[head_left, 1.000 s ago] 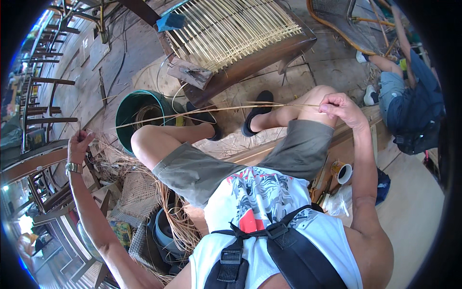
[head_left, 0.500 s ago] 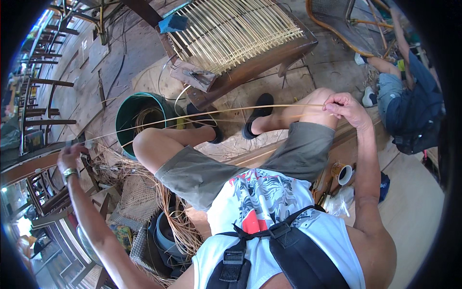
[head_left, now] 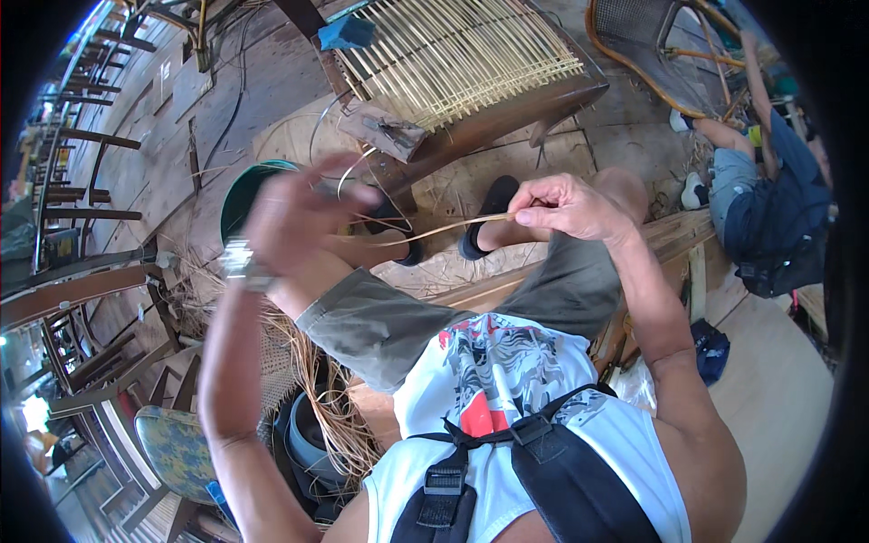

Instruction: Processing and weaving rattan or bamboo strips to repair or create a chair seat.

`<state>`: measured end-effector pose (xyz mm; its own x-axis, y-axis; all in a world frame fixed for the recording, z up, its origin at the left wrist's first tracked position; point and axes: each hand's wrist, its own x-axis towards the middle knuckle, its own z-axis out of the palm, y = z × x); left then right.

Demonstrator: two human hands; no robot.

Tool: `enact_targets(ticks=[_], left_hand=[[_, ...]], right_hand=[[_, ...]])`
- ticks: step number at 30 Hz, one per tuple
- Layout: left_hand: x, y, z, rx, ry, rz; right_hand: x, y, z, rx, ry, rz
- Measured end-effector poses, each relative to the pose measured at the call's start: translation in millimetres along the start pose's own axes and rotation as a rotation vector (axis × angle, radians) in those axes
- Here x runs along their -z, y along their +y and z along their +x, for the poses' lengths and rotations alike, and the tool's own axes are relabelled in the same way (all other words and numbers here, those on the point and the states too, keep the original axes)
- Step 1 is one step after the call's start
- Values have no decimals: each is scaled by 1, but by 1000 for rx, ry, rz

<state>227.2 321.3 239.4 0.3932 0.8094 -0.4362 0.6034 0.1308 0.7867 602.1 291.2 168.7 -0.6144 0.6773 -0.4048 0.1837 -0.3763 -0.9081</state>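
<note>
A thin tan rattan strip is pinched between the thumb and fingers of my right hand, above my right thigh. It runs left across my lap toward my left hand, which is smeared by motion over my left knee, so its grip does not show clearly. Behind the left hand stands a green bucket, partly covered by it. Ahead, a dark wooden seat frame carries pale strips laid side by side, interlaced along the near edge. A small wooden board with a metal piece rests at its near left corner.
A blue sponge-like block lies on the frame's left side. Loose rattan strands hang beside my left hip, near a blue-grey pail. Wooden chair frames crowd the left. Another person is at the right, near a cane chair.
My left hand has swung in from the far left to above my left knee. My right hand has moved left with the strip, whose span between the hands is now shorter.
</note>
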Motion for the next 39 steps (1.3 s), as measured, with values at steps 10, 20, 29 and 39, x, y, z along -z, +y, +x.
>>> enact_targets(ticks=[10,20,29,39], left_hand=[[-18,-43,14,-2,160,77],[417,-215,-126,345,853,1162],[309,-180,-6,-11,992,732],[-47,-14,48,-456,72,83]], right_hand=[[12,14,6,-20,32,-130],[56,54,7,29,231,-108],[12,13,20,35,313,293],[-39,-27,65,125,56,96]])
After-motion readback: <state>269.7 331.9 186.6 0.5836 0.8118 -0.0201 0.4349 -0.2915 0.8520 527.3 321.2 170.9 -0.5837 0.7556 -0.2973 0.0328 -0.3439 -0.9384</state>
